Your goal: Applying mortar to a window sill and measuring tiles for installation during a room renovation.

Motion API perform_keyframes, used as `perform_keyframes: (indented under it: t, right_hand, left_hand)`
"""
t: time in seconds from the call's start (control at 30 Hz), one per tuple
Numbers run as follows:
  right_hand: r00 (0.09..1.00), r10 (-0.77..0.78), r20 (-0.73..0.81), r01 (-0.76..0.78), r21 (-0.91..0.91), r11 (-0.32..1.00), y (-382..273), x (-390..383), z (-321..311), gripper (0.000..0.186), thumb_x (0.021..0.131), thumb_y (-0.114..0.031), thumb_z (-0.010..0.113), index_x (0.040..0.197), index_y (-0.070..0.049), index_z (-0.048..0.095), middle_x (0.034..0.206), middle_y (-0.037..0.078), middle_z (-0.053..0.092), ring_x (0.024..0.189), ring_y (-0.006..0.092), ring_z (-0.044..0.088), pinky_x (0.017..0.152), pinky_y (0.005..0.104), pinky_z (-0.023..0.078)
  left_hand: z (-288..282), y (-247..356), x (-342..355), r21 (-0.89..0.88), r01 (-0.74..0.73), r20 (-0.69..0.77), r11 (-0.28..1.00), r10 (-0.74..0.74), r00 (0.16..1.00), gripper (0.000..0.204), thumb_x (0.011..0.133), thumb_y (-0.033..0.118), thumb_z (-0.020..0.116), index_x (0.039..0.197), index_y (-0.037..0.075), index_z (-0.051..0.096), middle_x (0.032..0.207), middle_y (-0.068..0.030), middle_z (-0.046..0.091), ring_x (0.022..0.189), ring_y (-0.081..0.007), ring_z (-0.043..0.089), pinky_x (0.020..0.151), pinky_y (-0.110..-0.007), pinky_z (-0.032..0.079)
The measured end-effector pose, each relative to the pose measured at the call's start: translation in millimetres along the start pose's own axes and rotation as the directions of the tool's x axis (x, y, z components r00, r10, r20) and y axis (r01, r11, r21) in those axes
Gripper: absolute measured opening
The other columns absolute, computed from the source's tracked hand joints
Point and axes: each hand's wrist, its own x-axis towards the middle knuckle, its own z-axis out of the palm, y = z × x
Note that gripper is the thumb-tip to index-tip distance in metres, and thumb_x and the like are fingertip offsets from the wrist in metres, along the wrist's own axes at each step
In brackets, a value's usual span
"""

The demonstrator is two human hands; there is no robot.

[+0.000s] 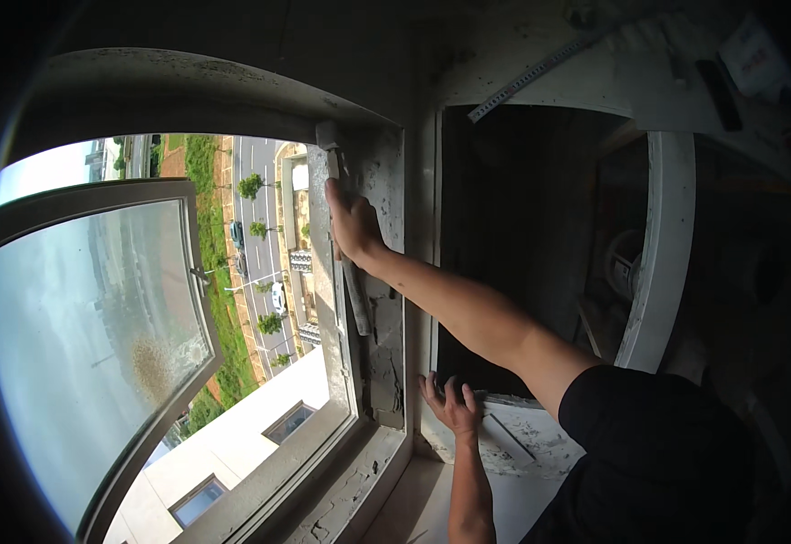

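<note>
My right hand (355,222) reaches across to the window frame's inner side. It is closed around a long, grey, dusty tool (356,299) with a blunt upper end, lying along the frame; its exact kind cannot be made out. Around it, the window reveal (383,354) is rough and cracked. Lower down, my left hand (454,408) has its fingers apart and slightly bent. Its fingertips are at the lower edge of a pale frame (433,272) around a dark opening, and nothing shows in it.
An open glass sash (96,335) swings outward at the left, above a street far below. A tape measure (531,80) lies extended at the top. A flat pale strip (509,440) lies beside my left hand. A pale upright post (667,245) stands right of the dark opening.
</note>
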Motion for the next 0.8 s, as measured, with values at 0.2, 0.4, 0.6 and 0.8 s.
perform_keyframes:
  t: [0.2,0.4,0.6,0.8]
  right_hand:
    - [0.995,-0.1,-0.014,0.099,-0.047,0.994,-0.9,19.9,-27.5,0.08,0.111,-0.073,0.053,0.096,0.004,0.068,0.063,0.011,0.064,0.043,0.0253,0.067,0.042,0.0404,0.052]
    - [0.936,-0.327,0.129,0.335,-0.049,0.941,14.5,-10.7,-1.8,0.078,0.111,-0.071,0.054,0.101,0.004,0.067,0.061,0.011,0.061,0.042,0.026,0.064,0.044,0.0407,0.053]
    - [0.998,-0.057,-0.025,0.057,-0.019,0.998,4.5,18.5,-9.4,0.073,0.11,-0.074,0.055,0.074,-0.011,0.047,0.051,0.003,0.047,0.035,0.0215,0.055,0.036,0.0418,0.046]
    - [0.998,-0.042,-0.037,0.034,-0.209,0.977,10.1,21.2,-12.6,0.075,0.11,-0.074,0.055,0.078,-0.006,0.054,0.055,0.008,0.056,0.04,0.0252,0.062,0.042,0.0429,0.052]
  left_hand:
    - [16.7,14.0,6.9,-0.04,-0.008,0.002,0.999,0.008,1.0,0.033,0.103,0.034,0.07,0.121,0.007,0.077,0.165,-0.0194,0.047,0.159,-0.0554,0.038,0.132,-0.067,0.035]
    - [-5.5,-0.1,4.5,-0.04,0.047,-0.036,0.998,-0.048,0.998,0.029,0.1,0.03,0.075,0.12,0.009,0.079,0.165,-0.0162,0.048,0.159,-0.0548,0.038,0.131,-0.064,0.037]
    - [-4.2,7.2,9.7,-0.04,0.003,-0.034,0.999,-0.004,0.999,0.03,0.096,0.027,0.079,0.12,0.009,0.078,0.165,-0.0155,0.05,0.16,-0.0516,0.04,0.133,-0.061,0.037]
    - [-5.0,4.3,6.2,-0.054,0.026,-0.008,0.998,-0.027,1.0,0.029,0.098,0.028,0.077,0.12,0.009,0.078,0.165,-0.0172,0.049,0.16,-0.0521,0.039,0.132,-0.061,0.037]
